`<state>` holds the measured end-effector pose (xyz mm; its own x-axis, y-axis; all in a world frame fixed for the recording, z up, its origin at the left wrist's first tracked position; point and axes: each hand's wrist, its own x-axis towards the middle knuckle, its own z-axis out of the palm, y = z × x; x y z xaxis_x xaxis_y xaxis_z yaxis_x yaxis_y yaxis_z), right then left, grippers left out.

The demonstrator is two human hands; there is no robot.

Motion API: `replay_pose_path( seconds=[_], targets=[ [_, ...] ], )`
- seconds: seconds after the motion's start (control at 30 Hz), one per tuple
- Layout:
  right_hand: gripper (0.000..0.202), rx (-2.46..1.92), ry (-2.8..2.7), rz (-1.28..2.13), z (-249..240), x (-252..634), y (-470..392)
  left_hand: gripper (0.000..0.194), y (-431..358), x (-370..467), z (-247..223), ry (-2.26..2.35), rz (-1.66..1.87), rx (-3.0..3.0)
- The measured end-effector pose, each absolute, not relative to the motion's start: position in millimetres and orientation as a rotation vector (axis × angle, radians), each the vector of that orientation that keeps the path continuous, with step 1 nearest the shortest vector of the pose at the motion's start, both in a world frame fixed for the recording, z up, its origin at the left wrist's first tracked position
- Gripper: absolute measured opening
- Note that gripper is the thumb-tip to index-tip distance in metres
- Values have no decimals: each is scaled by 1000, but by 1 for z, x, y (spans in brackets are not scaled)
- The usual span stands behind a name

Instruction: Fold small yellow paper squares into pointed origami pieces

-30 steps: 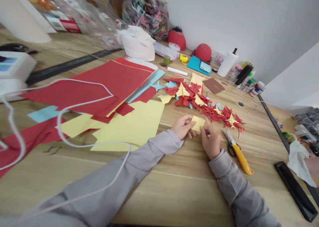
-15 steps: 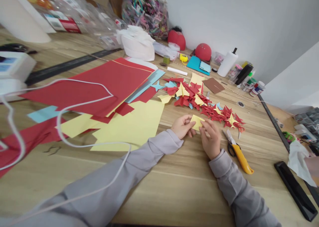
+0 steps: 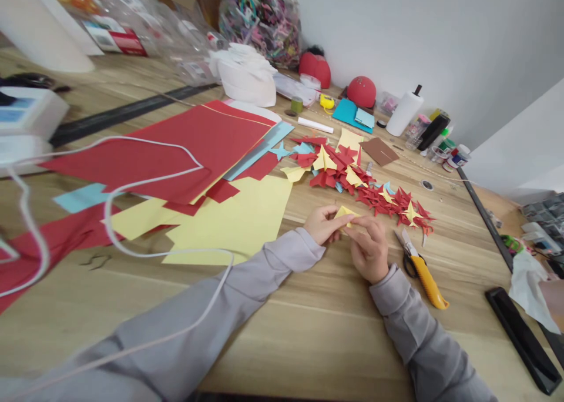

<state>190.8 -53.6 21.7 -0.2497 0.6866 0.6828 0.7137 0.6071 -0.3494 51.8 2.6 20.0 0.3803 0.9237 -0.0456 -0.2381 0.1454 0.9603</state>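
A small piece of yellow paper (image 3: pixel 346 212) is pinched between my two hands just above the table. My left hand (image 3: pixel 322 224) grips its left side, thumb on top. The fingers of my right hand (image 3: pixel 371 246) close on its lower right edge and cover part of it. Behind the hands lies a heap of folded red paper pieces (image 3: pixel 330 177), mixed with yellow and blue ones such as a yellow folded star (image 3: pixel 411 213). To the right of my right hand rests a yellow utility knife (image 3: pixel 425 275), partly over black-handled scissors (image 3: pixel 409 267).
Large red sheets (image 3: pixel 176 149) and a yellow sheet (image 3: pixel 238 225) spread over the left side. A white cable (image 3: pixel 171 253) loops across them and over my left sleeve. A black long object (image 3: pixel 522 337) lies at right; brown paper (image 3: pixel 379 151) and a white bottle (image 3: pixel 404 113) stand farther back.
My right hand has shifted slightly left, toward my left hand. Less of the yellow paper shows now, and its near edge looks turned up under the fingers.
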Motion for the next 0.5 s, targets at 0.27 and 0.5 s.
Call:
replay_pose_path(
  seconds=[0.27, 0.5],
  targets=[
    [40, -1265, -1543, 433, 21, 187, -49, 37, 2, 51, 19, 828, 927, 1172],
    [23, -1241, -1375, 981, 14, 188, -39, 35, 1, 51, 21, 882, 856, 1189]
  ],
)
